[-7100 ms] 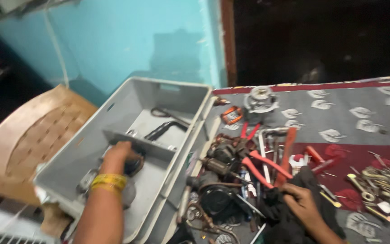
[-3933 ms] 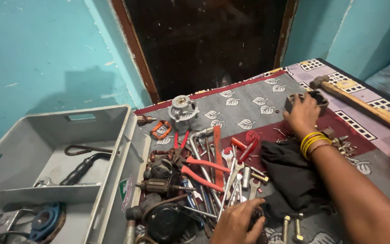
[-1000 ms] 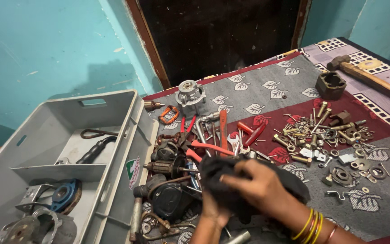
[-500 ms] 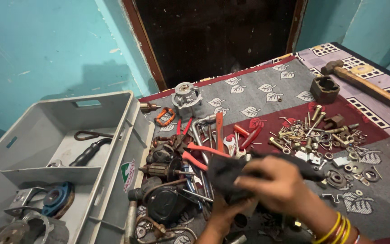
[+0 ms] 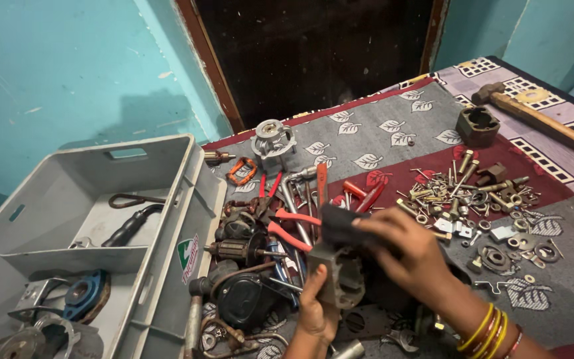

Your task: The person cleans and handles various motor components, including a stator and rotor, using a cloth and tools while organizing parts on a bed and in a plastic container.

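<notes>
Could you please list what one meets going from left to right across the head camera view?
Grey crate → black-handled tool inside it → orange ring → red-handled pliers → left hand with a grey metal block → right hand holding a dark cloth → pile of bolts and nuts → hammer.

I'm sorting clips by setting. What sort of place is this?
Probably a home repair corner, not a proper workshop: red-handled pliers and loose bolts and washers lie on a leaf-patterned cloth, beside a grey plastic crate holding parts.
</notes>
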